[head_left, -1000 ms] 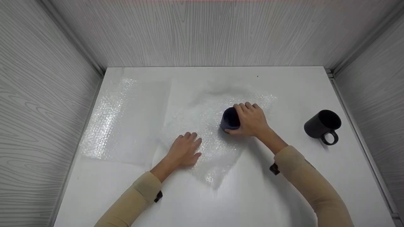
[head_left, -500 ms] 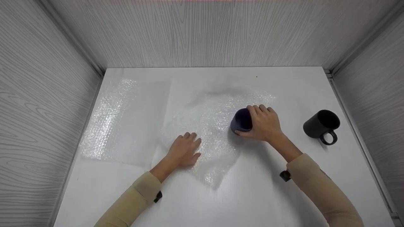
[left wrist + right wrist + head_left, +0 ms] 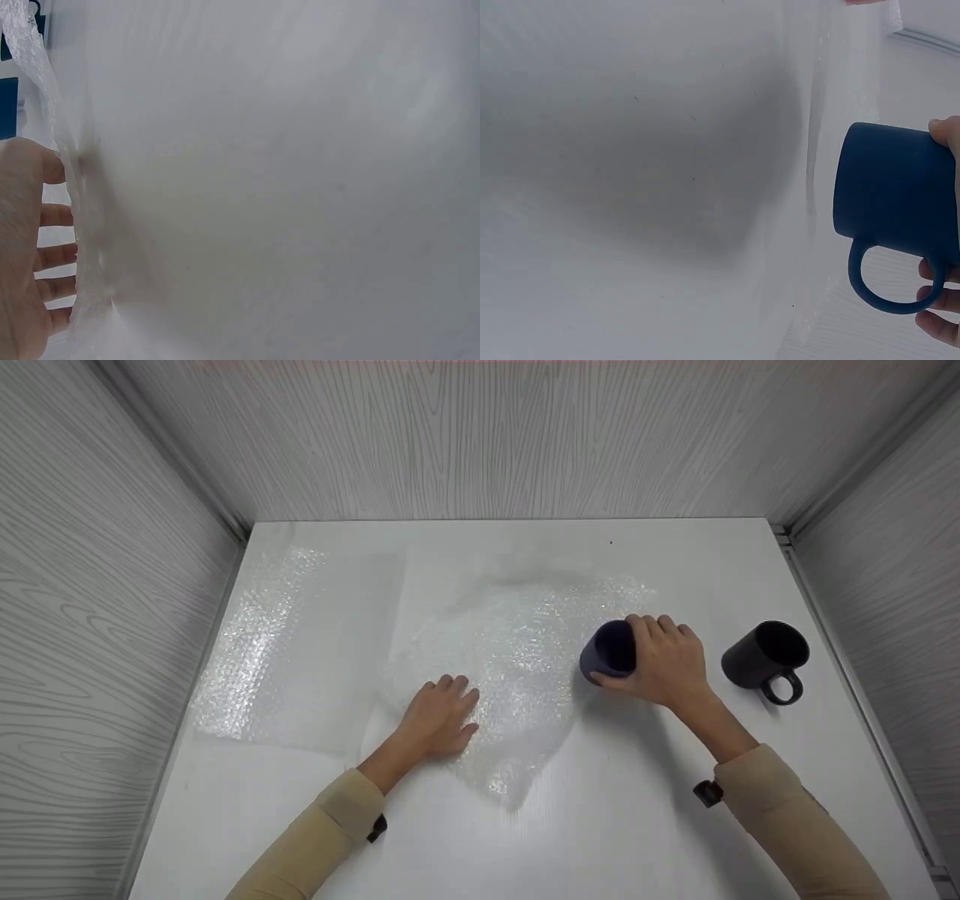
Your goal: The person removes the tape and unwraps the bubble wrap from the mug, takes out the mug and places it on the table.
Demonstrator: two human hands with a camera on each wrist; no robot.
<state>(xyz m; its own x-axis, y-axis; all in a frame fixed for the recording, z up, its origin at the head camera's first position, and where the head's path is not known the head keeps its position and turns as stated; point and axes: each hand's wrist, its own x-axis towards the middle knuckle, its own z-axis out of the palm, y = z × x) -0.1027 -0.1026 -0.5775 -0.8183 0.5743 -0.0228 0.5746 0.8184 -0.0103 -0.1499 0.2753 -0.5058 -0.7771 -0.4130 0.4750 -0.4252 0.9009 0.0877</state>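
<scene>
My right hand (image 3: 667, 664) grips a dark blue mug (image 3: 592, 656) by its rim, over the right edge of a bubble wrap sheet (image 3: 517, 675). In the right wrist view the mug (image 3: 896, 187) shows its handle, with a gap between its base and the sheet. Flat on the left part of this sheet rests my left hand (image 3: 439, 718), fingers spread and holding nothing. The left wrist view has that hand (image 3: 26, 247) at its edge, with its fingertips against the wrap. A black mug (image 3: 757, 660) stands to the right of my right hand.
Another bubble wrap sheet (image 3: 322, 652) lies flat on the left of the white table (image 3: 600, 825). Wood-grain panels (image 3: 480, 442) enclose the table at the back and both sides.
My right hand has moved to the right with the blue mug, from the middle of the bubble wrap to its right edge. The left hand and the black mug have stayed put.
</scene>
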